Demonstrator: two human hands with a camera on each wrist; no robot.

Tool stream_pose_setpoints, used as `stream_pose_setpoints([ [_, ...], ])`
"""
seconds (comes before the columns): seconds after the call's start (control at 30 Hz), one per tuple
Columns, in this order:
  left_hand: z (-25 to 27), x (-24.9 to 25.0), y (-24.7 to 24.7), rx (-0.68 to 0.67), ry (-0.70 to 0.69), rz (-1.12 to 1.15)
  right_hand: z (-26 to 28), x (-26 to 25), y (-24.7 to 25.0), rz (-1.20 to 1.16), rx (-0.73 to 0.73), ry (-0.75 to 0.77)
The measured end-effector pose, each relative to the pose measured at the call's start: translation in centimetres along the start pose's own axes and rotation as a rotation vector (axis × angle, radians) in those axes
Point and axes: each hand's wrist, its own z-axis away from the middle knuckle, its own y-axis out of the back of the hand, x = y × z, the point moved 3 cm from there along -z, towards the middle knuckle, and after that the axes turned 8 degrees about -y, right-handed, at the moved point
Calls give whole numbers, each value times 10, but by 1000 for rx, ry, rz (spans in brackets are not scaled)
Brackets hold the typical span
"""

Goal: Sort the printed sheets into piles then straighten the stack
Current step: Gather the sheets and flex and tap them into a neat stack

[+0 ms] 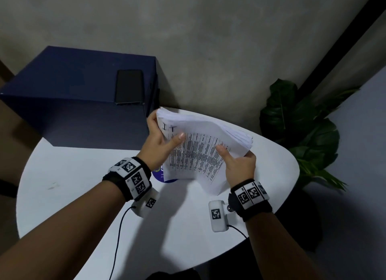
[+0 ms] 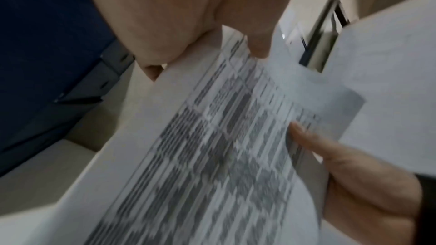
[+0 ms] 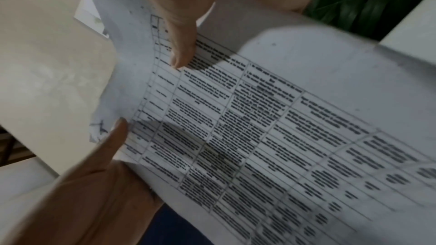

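Stack of printed sheets (image 1: 200,146) held up off the white desk (image 1: 83,175), bowed in the middle, top page a printed table w/ handwritten mark near its far corner. Left hand (image 1: 161,143) pinches the stack's left edge, thumb on top, fingers (image 1: 151,119) curled behind. Right hand (image 1: 238,167) grips the right edge, thumb on the page, fingers under. Blue round sticker (image 1: 158,173) on desk below the sheets. Phone (image 1: 129,86) lies on navy box (image 1: 73,92); plant (image 1: 302,133) at right.
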Motion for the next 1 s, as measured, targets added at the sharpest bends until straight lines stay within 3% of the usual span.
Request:
stream_pose_setpoints([
  [0.07, -5, 20, 10, 117, -144, -189, -3, -11, 2, 59, 12, 37],
  [0.13, -11, 53, 11, 139, -386, -542, -8, -25, 3, 167, 20, 160],
  [0.2, -18, 79, -2, 7, -483, -981, -5, -43, -6, 408, -44, 384],
  [0.27, -23, 88, -17, -149, -492, -1149, -4, -58, -18, 643, -86, 559],
  [0.37, -21, 80, -18, -164, -437, -890, 0, -64, -19, 619, 73, 657],
  [0.43, -16, 73, -6, -38, -432, -793, -4, -47, -2, 607, 379, 584],
  [0.5, -11, 64, 11, 70, -358, -614, -13, -21, 24, 568, 606, 397],
  [0.57, -6, 51, 28, 122, -229, -377, -26, 4, 43, 277, 509, 143],
  [0.63, -3, 36, 37, 153, -148, -271, -39, 19, 50, -32, 246, -10],
  [0.67, -1, 28, 38, 173, -119, -263, -42, 21, 51, -60, 163, -69],
  [0.73, 6, 16, 33, 220, -92, -251, -43, 22, 57, 1, 132, -80],
  [0.87, 36, -10, 19, 327, -132, -369, -23, 27, 63, 94, 204, 59],
  [0.93, 54, -32, 14, 334, -63, -411, -5, 43, 59, 198, 212, 92],
  [1.0, 69, -59, 10, 267, 77, -430, 6, 69, 53, 272, 179, 15],
])
